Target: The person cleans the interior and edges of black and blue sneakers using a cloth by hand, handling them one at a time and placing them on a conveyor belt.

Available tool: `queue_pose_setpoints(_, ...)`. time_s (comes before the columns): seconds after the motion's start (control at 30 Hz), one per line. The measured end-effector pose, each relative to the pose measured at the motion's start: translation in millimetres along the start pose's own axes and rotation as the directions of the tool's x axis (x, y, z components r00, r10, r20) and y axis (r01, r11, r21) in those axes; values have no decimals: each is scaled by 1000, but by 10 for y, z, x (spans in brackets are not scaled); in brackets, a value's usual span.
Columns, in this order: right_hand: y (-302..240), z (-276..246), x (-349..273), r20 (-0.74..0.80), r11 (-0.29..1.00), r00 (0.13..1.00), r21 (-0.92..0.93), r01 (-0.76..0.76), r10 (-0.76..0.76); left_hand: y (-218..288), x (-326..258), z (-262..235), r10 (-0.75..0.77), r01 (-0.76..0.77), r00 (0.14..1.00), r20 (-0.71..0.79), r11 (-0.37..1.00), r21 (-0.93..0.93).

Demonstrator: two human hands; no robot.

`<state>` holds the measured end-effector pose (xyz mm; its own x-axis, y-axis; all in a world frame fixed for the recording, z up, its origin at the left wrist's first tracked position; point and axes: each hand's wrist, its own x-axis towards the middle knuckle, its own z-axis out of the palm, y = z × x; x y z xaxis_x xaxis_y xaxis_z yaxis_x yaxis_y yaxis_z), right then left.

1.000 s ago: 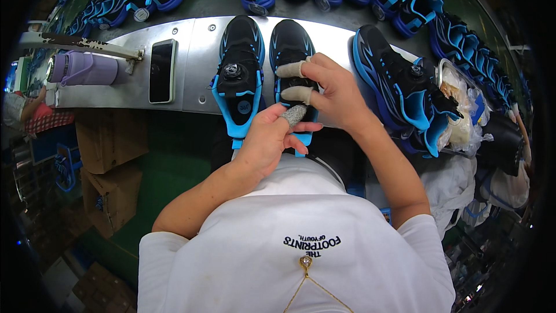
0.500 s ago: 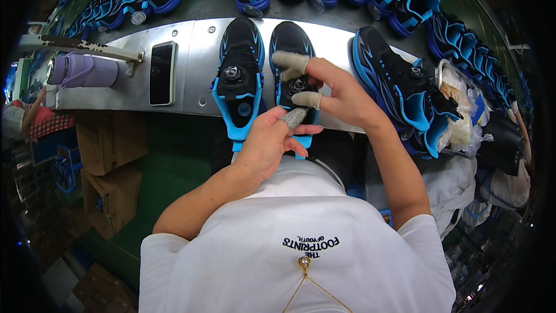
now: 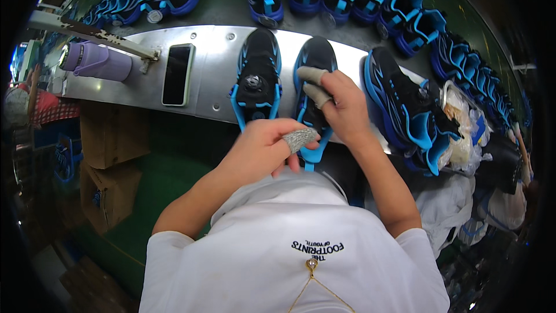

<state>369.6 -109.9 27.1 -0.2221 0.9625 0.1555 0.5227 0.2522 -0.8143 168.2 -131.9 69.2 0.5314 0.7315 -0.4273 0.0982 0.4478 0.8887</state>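
My right hand (image 3: 344,107) is closed over the upper of a black and blue sneaker (image 3: 317,53), with pale covers on two fingertips; its dial is hidden. My left hand (image 3: 255,149) is near this shoe's heel, fingers curled, a grey knitted cover on one digit. Whether a small thing is between those fingers cannot be made out. To the left lies a matching sneaker (image 3: 258,61), toe pointing away, with a round dial on its tongue. Farther right another sneaker (image 3: 391,90) rests at a slant.
A phone (image 3: 178,75) and a lilac bottle (image 3: 101,61) occupy the left of the metal bench (image 3: 211,84). Rows of sneakers (image 3: 263,0) stand beyond it. At right is a tray of plastic-wrapped items (image 3: 463,119). Cardboard boxes (image 3: 113,136) stand below on the left.
My left hand has drawn back from the shoe's opening, its fingers more curled. My right fingertips have come closer together on the upper. The whole view has shifted slightly.
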Motion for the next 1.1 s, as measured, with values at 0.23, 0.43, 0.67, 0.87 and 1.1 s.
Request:
queue_pose_setpoints(0.23,-84,-98,340,13,1000,1000,26,-13,12,-212,354,-693,543,-254,823,-166,614,748)
queue_pose_setpoints(0.43,20,-102,582,41,998,998,31,56,-57,-178,359,-731,657,-242,738,-156,473,847)
queue_pose_setpoints(0.67,237,76,753,110,1000,994,21,6,-8,-174,363,-693,528,-322,848,-41,577,750)
queue_pose_setpoints(0.87,321,324,989,185,984,981,-153,94,-65,-149,418,-866,520,-507,831,198,561,654)
queue_pose_setpoints(1.1,531,599,1272,189,947,949,-150,283,-253,-22,397,-875,400,-273,916,-41,694,667)
